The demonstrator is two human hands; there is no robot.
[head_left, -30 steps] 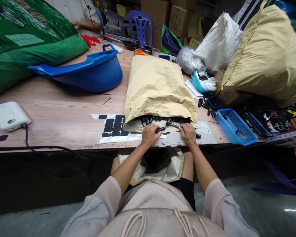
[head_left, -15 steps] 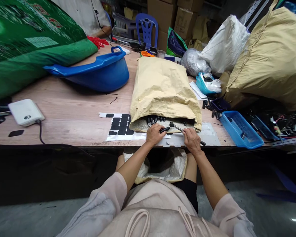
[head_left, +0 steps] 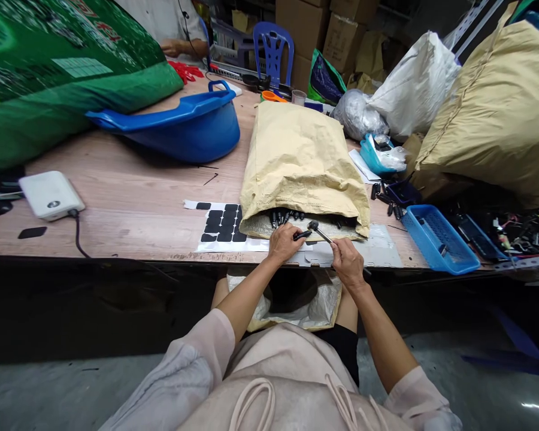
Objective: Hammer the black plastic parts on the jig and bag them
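My left hand [head_left: 282, 242] pinches a short black tube-like piece [head_left: 302, 235] at the table's front edge. My right hand [head_left: 348, 263] is closed round a tool with a silver shaft and a round black head [head_left: 313, 225]. This head lies close to the tip of the black piece; whether they touch I cannot tell. Just behind both hands is the open mouth of a tan woven sack [head_left: 303, 149] lying flat, with several similar black pieces [head_left: 284, 216] inside. Below the table edge, an open white-lined sack [head_left: 330, 305] sits between my legs.
A sheet of black stickers [head_left: 224, 224] lies left of the sack. Farther left are a blue scoop-shaped basin [head_left: 184, 131] and a white box with a cable [head_left: 51, 194]. On the right stand a blue basket [head_left: 440, 239] and bulging sacks [head_left: 494, 114]. Another person's hand [head_left: 173, 48] shows at the back.
The tool in my right hand has tilted more steeply, and that hand has shifted slightly left. My left hand keeps the black piece in nearly the same place. The whole view has shifted a little.
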